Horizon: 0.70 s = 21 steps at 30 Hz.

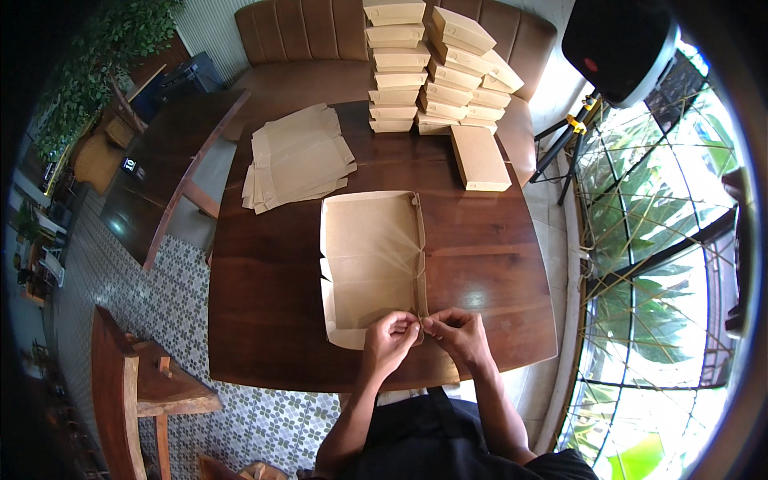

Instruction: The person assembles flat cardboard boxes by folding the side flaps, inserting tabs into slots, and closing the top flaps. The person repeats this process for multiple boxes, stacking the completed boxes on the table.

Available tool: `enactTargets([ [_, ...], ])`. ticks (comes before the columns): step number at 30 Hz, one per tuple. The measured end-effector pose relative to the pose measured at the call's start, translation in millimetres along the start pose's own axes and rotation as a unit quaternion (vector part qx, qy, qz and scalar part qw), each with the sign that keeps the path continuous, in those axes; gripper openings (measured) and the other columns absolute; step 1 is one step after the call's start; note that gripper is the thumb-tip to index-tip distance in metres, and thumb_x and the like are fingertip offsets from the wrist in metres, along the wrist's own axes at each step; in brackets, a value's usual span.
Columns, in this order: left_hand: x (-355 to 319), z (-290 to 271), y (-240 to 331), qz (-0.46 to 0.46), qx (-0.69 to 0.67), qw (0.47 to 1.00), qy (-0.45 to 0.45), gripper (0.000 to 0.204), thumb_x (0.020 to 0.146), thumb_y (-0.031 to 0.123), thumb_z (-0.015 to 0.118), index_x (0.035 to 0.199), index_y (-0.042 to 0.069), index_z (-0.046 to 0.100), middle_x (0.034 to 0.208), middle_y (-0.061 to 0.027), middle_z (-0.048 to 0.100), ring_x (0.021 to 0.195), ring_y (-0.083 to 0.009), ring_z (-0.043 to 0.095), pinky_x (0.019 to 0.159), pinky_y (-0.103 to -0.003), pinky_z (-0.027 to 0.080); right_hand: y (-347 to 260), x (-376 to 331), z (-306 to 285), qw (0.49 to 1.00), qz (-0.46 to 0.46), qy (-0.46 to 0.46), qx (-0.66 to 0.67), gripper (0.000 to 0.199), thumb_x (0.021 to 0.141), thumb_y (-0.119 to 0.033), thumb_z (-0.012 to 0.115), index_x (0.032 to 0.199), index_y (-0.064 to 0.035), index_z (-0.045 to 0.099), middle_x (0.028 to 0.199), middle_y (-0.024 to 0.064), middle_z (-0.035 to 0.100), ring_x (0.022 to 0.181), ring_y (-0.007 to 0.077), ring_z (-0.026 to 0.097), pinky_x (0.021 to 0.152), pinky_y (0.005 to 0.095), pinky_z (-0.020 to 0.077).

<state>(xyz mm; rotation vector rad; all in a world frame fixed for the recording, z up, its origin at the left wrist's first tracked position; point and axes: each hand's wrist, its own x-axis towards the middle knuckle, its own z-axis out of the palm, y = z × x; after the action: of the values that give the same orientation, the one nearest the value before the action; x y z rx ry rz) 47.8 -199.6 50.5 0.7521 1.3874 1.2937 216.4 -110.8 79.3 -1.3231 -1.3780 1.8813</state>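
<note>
An opened-out brown cardboard box [372, 276] lies on the dark wooden table in front of me, its low side walls mostly standing up. Both hands meet at its near right corner. My left hand [390, 342] pinches the corner from the inner side, thumb and forefinger pressed together. From the outer side, my right hand [458, 333] grips the end of the right wall between its fingertips. The small flaps at that corner are partly hidden by my fingers. Notches show halfway along the box's left edge.
Flat cardboard blanks [300, 156] lie at the table's far left. Tall stacks of folded boxes [398, 68] stand at the back, with one closed box [482, 158] lying before them. Behind is a brown bench [308, 68]; a black speaker [616, 48] stands on a tripod at right.
</note>
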Motion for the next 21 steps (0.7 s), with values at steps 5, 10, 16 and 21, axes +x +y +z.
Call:
enactTargets([
  [5, 1.9, 0.4, 4.5, 0.001, -0.001, 1.0, -0.01, 0.02, 0.106, 0.01, 0.07, 0.118, -0.007, 0.067, 0.107, -0.011, 0.073, 0.097, -0.0153, 0.074, 0.085, -0.03, 0.066, -4.2, 3.7, 1.4, 1.0, -0.001, -0.01, -0.029, 0.023, 0.094, -0.02, 0.088, 0.1, 0.001, 0.081, 0.083, 0.0011, 0.073, 0.072, 0.0066, 0.062, 0.062, 0.0231, 0.0459],
  [10, -0.9, 4.5, 10.7, 0.003, -0.037, 0.999, 0.018, 0.022, 0.107, 0.01, 0.07, 0.121, -0.006, 0.066, 0.108, -0.0121, 0.074, 0.098, -0.0157, 0.074, 0.084, -0.03, 0.066, -3.8, 2.2, -1.8, 0.998, -0.027, -0.046, -0.013, 0.023, 0.096, -0.019, 0.087, 0.105, 0.0015, 0.082, 0.087, 0.0034, 0.076, 0.077, 0.0073, 0.064, 0.066, 0.0234, 0.0487],
  [16, -5.2, 8.3, 14.4, 0.063, 0.112, 0.991, 0.036, 0.021, 0.108, 0.009, 0.068, 0.124, -0.005, 0.067, 0.108, -0.0114, 0.075, 0.099, -0.014, 0.074, 0.084, -0.028, 0.062, 8.3, 5.1, 1.5, 0.997, -0.039, -0.049, 0.045, 0.023, 0.098, -0.017, 0.084, 0.109, 0.002, 0.078, 0.092, 0.0047, 0.077, 0.083, 0.008, 0.067, 0.071, 0.0228, 0.0507],
  [21, -8.0, 4.2, 15.7, 0.06, 0.1, 0.993, 0.007, 0.028, 0.111, 0.013, 0.063, 0.132, -0.005, 0.067, 0.116, -0.0132, 0.076, 0.103, -0.015, 0.074, 0.092, -0.03, 0.06, 9.3, 14.1, 0.7, 0.997, -0.043, -0.06, 0.031, 0.023, 0.1, -0.016, 0.082, 0.111, 0.0017, 0.073, 0.093, 0.0032, 0.074, 0.084, 0.0094, 0.067, 0.074, 0.0247, 0.0534],
])
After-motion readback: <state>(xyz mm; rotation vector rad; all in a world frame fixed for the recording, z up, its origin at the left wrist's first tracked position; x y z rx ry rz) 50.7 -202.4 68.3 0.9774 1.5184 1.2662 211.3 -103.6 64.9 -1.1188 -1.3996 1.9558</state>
